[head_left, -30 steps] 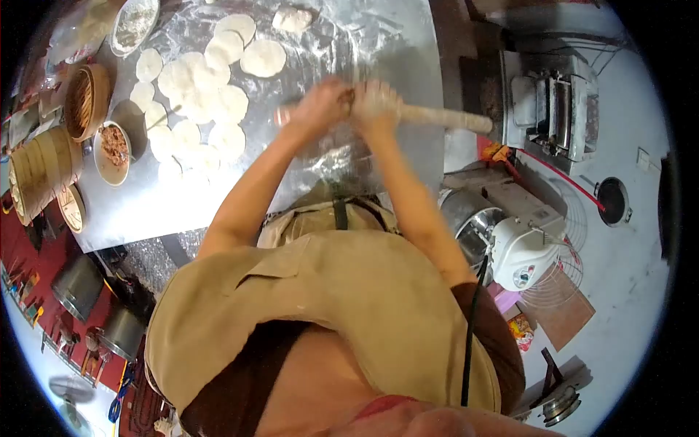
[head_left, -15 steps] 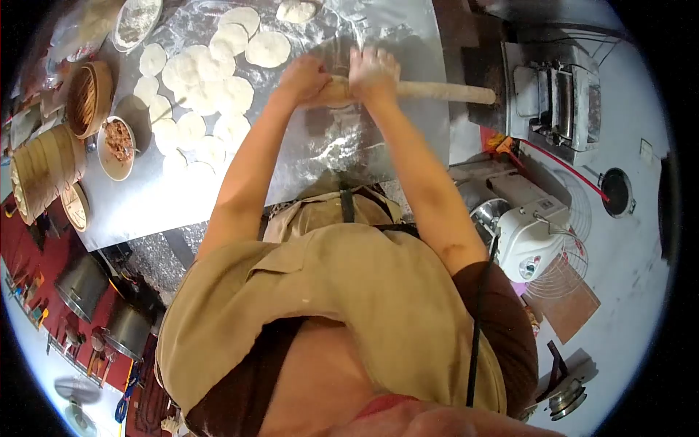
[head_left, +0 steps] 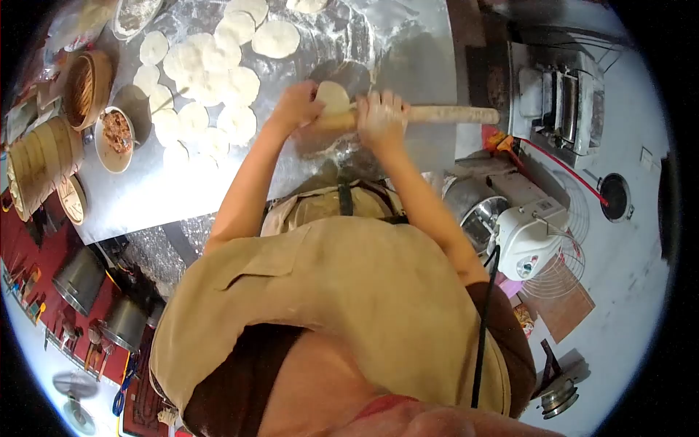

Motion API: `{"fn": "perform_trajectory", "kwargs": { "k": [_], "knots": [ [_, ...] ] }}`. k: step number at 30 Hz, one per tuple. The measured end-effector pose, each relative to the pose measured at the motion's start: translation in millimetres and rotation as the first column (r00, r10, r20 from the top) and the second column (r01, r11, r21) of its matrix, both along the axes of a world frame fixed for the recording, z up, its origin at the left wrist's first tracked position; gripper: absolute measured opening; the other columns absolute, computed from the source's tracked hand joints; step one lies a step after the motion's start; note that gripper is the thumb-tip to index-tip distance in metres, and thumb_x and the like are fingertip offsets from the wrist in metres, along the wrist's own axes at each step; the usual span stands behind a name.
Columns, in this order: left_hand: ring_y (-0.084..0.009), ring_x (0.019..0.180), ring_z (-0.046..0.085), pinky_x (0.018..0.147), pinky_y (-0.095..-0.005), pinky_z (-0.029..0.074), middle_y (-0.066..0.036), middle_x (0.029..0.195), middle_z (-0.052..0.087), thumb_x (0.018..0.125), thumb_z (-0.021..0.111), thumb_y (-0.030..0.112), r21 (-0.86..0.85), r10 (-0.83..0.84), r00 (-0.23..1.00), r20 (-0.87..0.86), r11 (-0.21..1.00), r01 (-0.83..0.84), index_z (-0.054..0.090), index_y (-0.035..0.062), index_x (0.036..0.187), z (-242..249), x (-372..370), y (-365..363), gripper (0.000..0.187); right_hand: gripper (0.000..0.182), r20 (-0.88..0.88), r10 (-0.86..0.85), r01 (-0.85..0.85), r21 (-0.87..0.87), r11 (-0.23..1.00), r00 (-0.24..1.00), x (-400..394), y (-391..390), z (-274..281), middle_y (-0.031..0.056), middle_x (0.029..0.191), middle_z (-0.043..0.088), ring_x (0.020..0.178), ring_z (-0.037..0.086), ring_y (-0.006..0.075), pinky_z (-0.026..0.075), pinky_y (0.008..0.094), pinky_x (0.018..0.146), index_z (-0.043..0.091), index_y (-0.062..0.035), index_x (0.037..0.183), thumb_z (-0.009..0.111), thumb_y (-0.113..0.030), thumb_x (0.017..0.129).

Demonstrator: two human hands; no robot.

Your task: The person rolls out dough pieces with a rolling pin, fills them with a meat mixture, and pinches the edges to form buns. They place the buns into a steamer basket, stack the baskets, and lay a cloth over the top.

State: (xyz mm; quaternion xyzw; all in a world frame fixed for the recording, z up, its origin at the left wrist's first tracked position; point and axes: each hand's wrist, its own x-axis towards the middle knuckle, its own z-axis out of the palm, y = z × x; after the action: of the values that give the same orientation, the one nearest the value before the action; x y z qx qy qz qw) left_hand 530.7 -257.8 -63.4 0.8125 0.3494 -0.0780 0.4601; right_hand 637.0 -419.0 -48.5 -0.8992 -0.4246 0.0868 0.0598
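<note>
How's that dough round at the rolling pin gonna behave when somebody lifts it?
The dough round looks thin, so it will probably flop and may stretch or tear. Floury smears on the table suggest it might slide rather than stick.

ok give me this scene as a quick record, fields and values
surface: floured metal table
left hand: by the rolling pin, beside a small dough round; exact grip unclear
right hand: on the pin, blurred
rolled rounds: many, partly overlapping, left of the pin
bowl: reddish mixture inside
steamer: bamboo, beside the bowl
</note>
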Motion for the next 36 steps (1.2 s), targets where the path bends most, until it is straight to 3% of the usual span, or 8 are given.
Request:
{"fn": "perform_trajectory", "kwargs": {
  "k": [5, 11, 15, 23, 25, 29, 30, 36],
  "knots": [
    [-0.0367, 0.084, 0.060, 0.072, -0.0418, 0.047, -0.021, 0.089, 0.063, 0.078, 0.059, 0.025, 0.142, -0.198, 0.979, 0.055, 0.972, 0.189, 0.061, 0.0014, 0.095, -9.9, 24.5, 27.1, 0.030, 0.037, 0.206, -0.037, -0.014, 0.240, 0.971, 0.978, 36.6, 60.0, -23.3, 0.0149, 0.093, 0.059, 0.091, 0.053, 0.0296, 0.036, 0.0472, 0.083, 0.063, -0.0084, 0.091, 0.045, -0.040, 0.087],
    [-0.0384, 0.085, 0.059, 0.072, -0.0445, 0.047, -0.021, 0.091, 0.062, 0.074, 0.059, 0.021, -0.085, 0.033, 0.999, 0.029, 0.996, -0.031, 0.064, 0.0028, 0.090, -5.8, -31.0, -12.5, 0.025, 0.037, 0.152, 0.068, -0.086, 0.117, 0.989, 0.986, -4.5, 2.5, -12.5, 0.0122, 0.091, 0.059, 0.087, 0.053, 0.0293, 0.038, 0.0458, 0.080, 0.063, -0.0074, 0.090, 0.044, -0.040, 0.088],
    [-0.0391, 0.084, 0.059, 0.071, -0.0448, 0.047, -0.021, 0.089, 0.062, 0.076, 0.058, 0.023, 0.219, -0.088, 0.996, 0.025, 0.973, 0.080, 0.064, 0.0042, 0.091, -12.2, 5.2, 11.4, 0.025, 0.036, 0.224, -0.068, -0.006, 0.312, 0.950, 0.972, 32.0, 71.0, -17.3, 0.0107, 0.084, 0.057, 0.083, 0.052, 0.0298, 0.037, 0.0470, 0.079, 0.062, -0.0061, 0.087, 0.047, -0.038, 0.087],
    [-0.0340, 0.079, 0.063, 0.069, -0.0409, 0.049, -0.019, 0.084, 0.064, 0.076, 0.062, 0.025, -0.200, 0.172, 0.985, 0.020, 0.966, -0.164, 0.065, 0.0044, 0.087, 1.3, -39.7, -14.6, 0.023, 0.029, 0.244, 0.154, -0.190, 0.128, 0.973, 0.957, -7.1, 8.2, -11.7, 0.0121, 0.087, 0.057, 0.084, 0.052, 0.0315, 0.039, 0.0465, 0.073, 0.058, -0.0080, 0.079, 0.050, -0.034, 0.087],
    [-0.0333, 0.078, 0.063, 0.069, -0.0406, 0.050, -0.018, 0.084, 0.065, 0.078, 0.061, 0.025, 0.234, -0.121, 0.991, -0.057, 0.963, 0.131, 0.065, 0.0056, 0.093, -13.2, -10.3, 7.6, 0.025, 0.028, 0.354, 0.076, -0.183, 0.279, 0.943, 0.932, 26.1, 58.9, -43.8, 0.0124, 0.088, 0.058, 0.085, 0.052, 0.0313, 0.038, 0.0482, 0.076, 0.060, -0.0079, 0.084, 0.050, -0.034, 0.085],
    [-0.0339, 0.078, 0.063, 0.069, -0.0413, 0.050, -0.018, 0.083, 0.065, 0.080, 0.060, 0.025, -0.069, 0.253, 0.967, -0.042, 0.964, -0.256, 0.066, 0.0048, 0.088, 4.9, -32.2, 15.2, 0.023, 0.026, 0.304, 0.087, -0.173, 0.268, 0.948, 0.949, 5.5, 35.3, -23.5, 0.0121, 0.086, 0.058, 0.084, 0.053, 0.0295, 0.038, 0.0459, 0.076, 0.060, -0.0086, 0.082, 0.052, -0.034, 0.084],
    [-0.0319, 0.077, 0.064, 0.069, -0.0392, 0.050, -0.018, 0.081, 0.065, 0.081, 0.059, 0.026, 0.113, 0.298, 0.941, 0.160, 0.942, -0.318, 0.066, 0.0043, 0.089, -12.6, -56.1, 4.5, 0.024, 0.026, 0.260, 0.131, -0.191, 0.224, 0.956, 0.957, -13.3, 0.9, -12.4, 0.0112, 0.084, 0.057, 0.083, 0.053, 0.0281, 0.039, 0.0434, 0.074, 0.059, -0.0089, 0.079, 0.052, -0.033, 0.084],
    [-0.0291, 0.078, 0.064, 0.069, -0.0369, 0.049, -0.018, 0.080, 0.065, 0.083, 0.057, 0.030, -0.003, 0.227, 0.973, -0.037, 0.974, -0.228, 0.065, 0.0008, 0.092, 3.4, -38.2, 19.5, 0.032, 0.024, 0.351, 0.042, -0.168, 0.337, 0.926, 0.935, 20.1, 68.6, -26.8, 0.0076, 0.075, 0.054, 0.079, 0.052, 0.0255, 0.038, 0.0423, 0.072, 0.060, -0.0111, 0.074, 0.055, -0.034, 0.082]
  ]
}}
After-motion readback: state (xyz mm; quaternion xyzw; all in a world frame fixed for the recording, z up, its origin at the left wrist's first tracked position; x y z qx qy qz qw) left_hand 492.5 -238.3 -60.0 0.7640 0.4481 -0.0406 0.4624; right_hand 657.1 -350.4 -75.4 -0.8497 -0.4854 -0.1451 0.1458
